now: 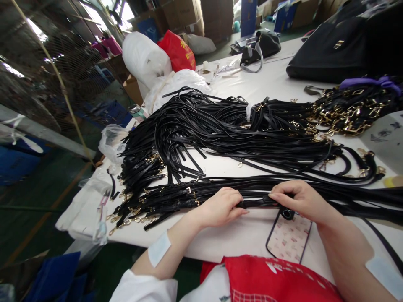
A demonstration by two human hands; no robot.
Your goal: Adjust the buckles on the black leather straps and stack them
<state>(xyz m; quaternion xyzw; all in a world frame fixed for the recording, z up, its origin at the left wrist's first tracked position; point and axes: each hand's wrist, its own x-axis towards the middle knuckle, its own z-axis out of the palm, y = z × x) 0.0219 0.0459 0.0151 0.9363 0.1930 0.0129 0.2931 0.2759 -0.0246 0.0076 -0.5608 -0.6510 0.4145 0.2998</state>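
Observation:
Near the table's front edge, my left hand (222, 206) is closed on a black strap (258, 203). Farther right along the same strap, my right hand (299, 199) pinches it between thumb and fingers. The stretch of strap between my hands runs nearly level. Just beyond it lie several long black straps (220, 184) with gold buckles and clasps at their left ends. A phone in a patterned case (289, 237) rests on the table under my right hand, its upper part partly covered. What lies inside my left fingers is hidden.
A big heap of black straps (201, 121) spreads over the white table (220, 235). Gold clasps (352, 111) are piled at right, near a black handbag (327, 52). Small snips (103, 199) lie at the left edge. White and red bags (178, 50) stand behind.

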